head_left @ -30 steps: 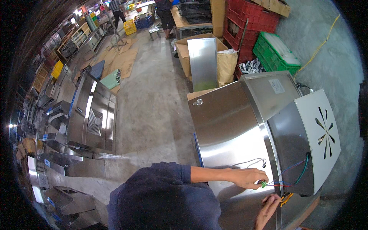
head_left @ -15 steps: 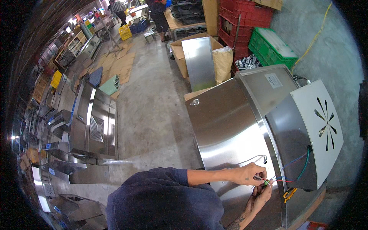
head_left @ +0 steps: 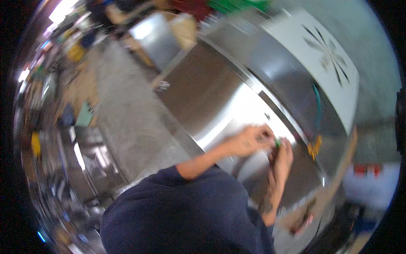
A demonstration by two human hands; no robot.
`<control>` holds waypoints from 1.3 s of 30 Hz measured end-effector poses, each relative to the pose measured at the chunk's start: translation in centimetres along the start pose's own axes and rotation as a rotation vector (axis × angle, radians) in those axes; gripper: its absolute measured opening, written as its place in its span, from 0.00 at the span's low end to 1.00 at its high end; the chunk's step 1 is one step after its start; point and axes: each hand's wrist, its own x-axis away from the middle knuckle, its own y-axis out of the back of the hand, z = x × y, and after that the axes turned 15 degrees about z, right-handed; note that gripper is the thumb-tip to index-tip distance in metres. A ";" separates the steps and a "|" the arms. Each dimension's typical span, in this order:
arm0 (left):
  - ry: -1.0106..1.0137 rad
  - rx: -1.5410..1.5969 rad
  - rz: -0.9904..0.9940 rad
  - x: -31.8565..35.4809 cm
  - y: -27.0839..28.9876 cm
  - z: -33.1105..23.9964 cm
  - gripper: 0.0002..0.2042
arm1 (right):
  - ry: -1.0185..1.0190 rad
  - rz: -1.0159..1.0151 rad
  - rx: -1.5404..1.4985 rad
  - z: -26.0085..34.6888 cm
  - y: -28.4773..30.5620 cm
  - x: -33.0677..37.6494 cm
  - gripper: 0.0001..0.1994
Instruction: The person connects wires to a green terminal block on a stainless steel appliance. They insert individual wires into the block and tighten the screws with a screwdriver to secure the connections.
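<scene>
My left hand (head_left: 253,140) and my right hand (head_left: 284,155) meet over a shiny stainless steel unit (head_left: 211,80), fingertips close together. Both are smeared by motion. A small green piece (head_left: 277,143) shows between them, pinched by the fingers of my right hand. The fingers of my left hand are bent in beside it; what they hold is too blurred to name. A teal wire (head_left: 318,108) comes out of the dark grey side of a box with a white slotted panel (head_left: 292,38). A yellow-handled tool (head_left: 314,148) lies right of my right hand.
A leaning sheet-metal panel (head_left: 158,40) stands beyond the unit, with a cardboard box and a green crate (head_left: 237,5) behind. Another steel unit (head_left: 84,152) is on the floor at left. Flattened cardboard (head_left: 80,91) lies farther off. A wooden edge (head_left: 338,173) runs at right.
The whole view has swung, so the unit appears turned and farther left. My hands stay together around the green piece. The red and blue wires seen at them earlier no longer show clearly.
</scene>
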 end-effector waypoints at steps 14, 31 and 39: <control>0.209 0.437 -0.028 -0.6 0.9 -1.2 0.12 | 0.371 -0.125 0.491 0.2 -0.9 0.4 0.08; 0.140 0.482 -0.062 -0.7 0.8 -1.5 0.13 | 0.343 -0.030 0.442 0.9 -1.1 0.4 0.09; 0.116 0.491 0.005 -0.9 0.5 -1.4 0.13 | 0.561 0.033 0.472 0.5 -0.9 0.2 0.11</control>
